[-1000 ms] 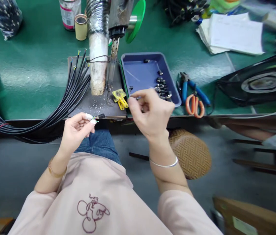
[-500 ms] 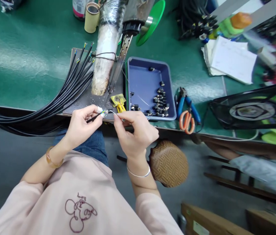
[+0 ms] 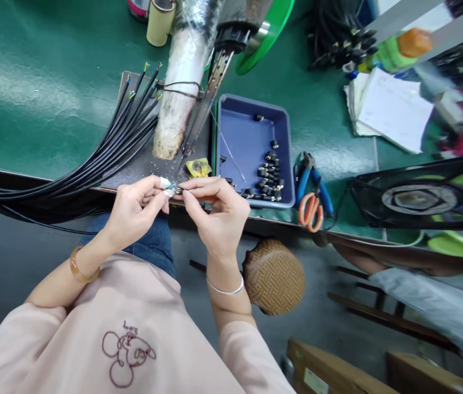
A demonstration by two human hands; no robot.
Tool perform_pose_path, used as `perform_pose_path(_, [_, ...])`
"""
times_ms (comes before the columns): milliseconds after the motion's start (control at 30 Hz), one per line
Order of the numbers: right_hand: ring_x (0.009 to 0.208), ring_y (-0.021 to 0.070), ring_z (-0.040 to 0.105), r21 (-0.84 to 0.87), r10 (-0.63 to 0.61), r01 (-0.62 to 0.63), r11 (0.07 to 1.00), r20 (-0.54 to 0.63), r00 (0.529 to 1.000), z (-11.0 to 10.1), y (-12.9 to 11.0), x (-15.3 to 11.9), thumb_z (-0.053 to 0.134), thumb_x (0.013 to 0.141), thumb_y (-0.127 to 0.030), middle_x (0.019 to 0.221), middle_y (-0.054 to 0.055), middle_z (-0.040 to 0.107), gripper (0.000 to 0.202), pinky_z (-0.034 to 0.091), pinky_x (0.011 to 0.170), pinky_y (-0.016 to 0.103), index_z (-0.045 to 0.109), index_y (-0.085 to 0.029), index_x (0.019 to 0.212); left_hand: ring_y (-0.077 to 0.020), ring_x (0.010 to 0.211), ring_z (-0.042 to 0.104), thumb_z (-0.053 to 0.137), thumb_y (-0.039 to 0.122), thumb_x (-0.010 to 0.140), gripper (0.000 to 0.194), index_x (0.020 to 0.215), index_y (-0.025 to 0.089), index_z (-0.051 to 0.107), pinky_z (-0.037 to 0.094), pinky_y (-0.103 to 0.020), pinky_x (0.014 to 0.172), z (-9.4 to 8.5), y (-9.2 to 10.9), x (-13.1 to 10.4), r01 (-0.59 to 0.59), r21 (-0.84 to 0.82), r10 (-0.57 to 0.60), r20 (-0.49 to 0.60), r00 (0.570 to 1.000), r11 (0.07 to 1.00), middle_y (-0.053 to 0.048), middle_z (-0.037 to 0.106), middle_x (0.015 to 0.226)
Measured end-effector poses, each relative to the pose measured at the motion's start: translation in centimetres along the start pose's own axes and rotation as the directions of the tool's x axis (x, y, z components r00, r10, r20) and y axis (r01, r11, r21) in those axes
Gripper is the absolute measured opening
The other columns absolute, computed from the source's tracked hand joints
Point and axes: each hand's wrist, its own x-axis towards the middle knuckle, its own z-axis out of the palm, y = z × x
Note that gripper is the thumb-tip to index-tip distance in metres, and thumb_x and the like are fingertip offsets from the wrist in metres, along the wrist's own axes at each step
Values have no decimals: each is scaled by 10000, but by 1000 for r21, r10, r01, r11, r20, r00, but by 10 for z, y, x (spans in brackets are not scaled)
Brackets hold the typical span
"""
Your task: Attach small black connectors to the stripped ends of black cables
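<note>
My left hand (image 3: 135,210), white covers on its fingertips, pinches the stripped end of a cable, whose thin coloured wires (image 3: 171,186) show between the fingers. Facing it, my right hand (image 3: 221,213) has thumb and forefinger closed on a small metal part (image 3: 179,190) right at the wire ends. It is too small to tell whether they touch. Just above the hands, a soldering iron (image 3: 210,93) points down beside a wrapped pale tube (image 3: 174,109). A yellow pad (image 3: 198,167) lies near my right fingers, partly hidden by them.
Right of the iron, a blue tray (image 3: 252,104) holds several small black connectors (image 3: 270,172). Blue-handled pliers (image 3: 303,178) and orange-handled scissors (image 3: 310,210) lie beside it. A bundle of black cables (image 3: 92,169) runs left. A woven-top stool (image 3: 275,276) stands below the table edge.
My right hand has moved slightly left, its fingers closer to my left hand. My left fingers now cover more of the black cable. The view has shifted a little.
</note>
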Motion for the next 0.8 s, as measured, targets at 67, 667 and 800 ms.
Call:
perform_pose_path(67, [785,128,726,-49,-40,38,998,-31,999,2,-1,0,667,877,-137,881,-8,751,128,634,640,243,630,-228,793,-71,490,514,629,265,895,160,785,162,574,409,-182,489,1,1,1,25,-21,-25,-10,1000,999,27,578,561])
perform_pose_path(667, [825,147,741,-168,-130,118,979,-65,989,5,1,-4,660,885,-130,892,5,765,120,624,640,252,633,-225,817,-63,499,407,642,249,831,111,780,162,597,342,-189,475,3,1,2,44,-12,-44,-26,999,999,45,468,571])
perform_pose_path(800, [779,135,756,-157,-94,83,984,-63,994,2,1,-6,669,888,-135,913,3,781,105,636,640,235,646,-225,839,-82,537,500,632,225,818,74,809,152,640,428,-197,526,0,0,0,37,-2,-37,-20,999,999,20,562,609])
